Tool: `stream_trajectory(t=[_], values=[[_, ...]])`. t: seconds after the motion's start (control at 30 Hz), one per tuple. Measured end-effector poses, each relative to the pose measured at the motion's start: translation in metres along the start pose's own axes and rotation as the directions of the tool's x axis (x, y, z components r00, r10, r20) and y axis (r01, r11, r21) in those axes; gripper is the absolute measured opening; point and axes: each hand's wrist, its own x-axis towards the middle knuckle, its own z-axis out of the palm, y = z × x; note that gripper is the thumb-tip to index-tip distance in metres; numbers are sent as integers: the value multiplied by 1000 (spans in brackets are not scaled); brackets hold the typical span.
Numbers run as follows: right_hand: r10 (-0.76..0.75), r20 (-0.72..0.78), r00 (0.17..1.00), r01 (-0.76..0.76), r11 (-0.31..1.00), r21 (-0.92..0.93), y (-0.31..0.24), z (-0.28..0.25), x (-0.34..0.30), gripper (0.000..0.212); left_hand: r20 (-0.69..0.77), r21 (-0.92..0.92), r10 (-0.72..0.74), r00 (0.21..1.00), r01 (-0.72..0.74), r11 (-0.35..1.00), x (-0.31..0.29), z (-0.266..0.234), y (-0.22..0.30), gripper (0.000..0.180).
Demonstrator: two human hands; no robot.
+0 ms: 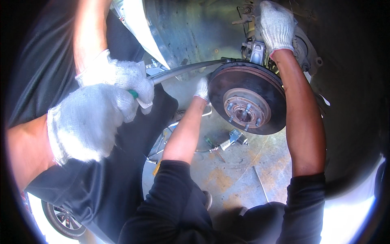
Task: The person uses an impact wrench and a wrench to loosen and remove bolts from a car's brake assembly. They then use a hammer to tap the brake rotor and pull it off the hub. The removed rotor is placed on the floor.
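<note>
A dark brake disc [248, 97] sits on a wheel hub [246, 107] with several studs. My left hand [202, 89], in a white knit glove, is at the disc's left edge, its fingers hidden behind it. Above the disc, my right hand [277, 26], also gloved, is closed among the suspension parts [256, 53]; whatever it grips is hidden. From the left, a co-worker's two gloved hands [107, 93] grip the near end of a long grey bar [178, 72]. The bar's far end reaches the suspension just over the disc.
The wheel arch liner [191, 28] curves behind the hub. On the concrete floor lie an air tool [233, 139] with a hose and a thin rod [261, 184]. The co-worker's dark-clothed body fills the left side. A car wheel [65, 219] shows at lower left.
</note>
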Motion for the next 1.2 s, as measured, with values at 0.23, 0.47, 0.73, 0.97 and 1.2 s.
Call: stream_trajectory(t=[0.23,0.47,0.73,0.97,1.2], values=[[31,-11,999,-30,999,38,1,3,0,29,-59,-150,-54,997,45,988,-11,13,9,44],[-16,-40,999,16,1000,-11,2,4,0,30,-77,-206,-99,992,81,975,-9,13,10,55],[118,3,993,-116,978,170,-4,-4,1,34,-112,-276,-178,978,141,951,-24,25,22,54],[-3,-17,1000,5,987,160,10,-9,1,16,-55,-378,-190,980,155,913,7,-2,-9,49],[231,232,945,-328,693,642,4,-32,-6,25,-69,-226,-39,997,22,974,26,-15,-25,40]])
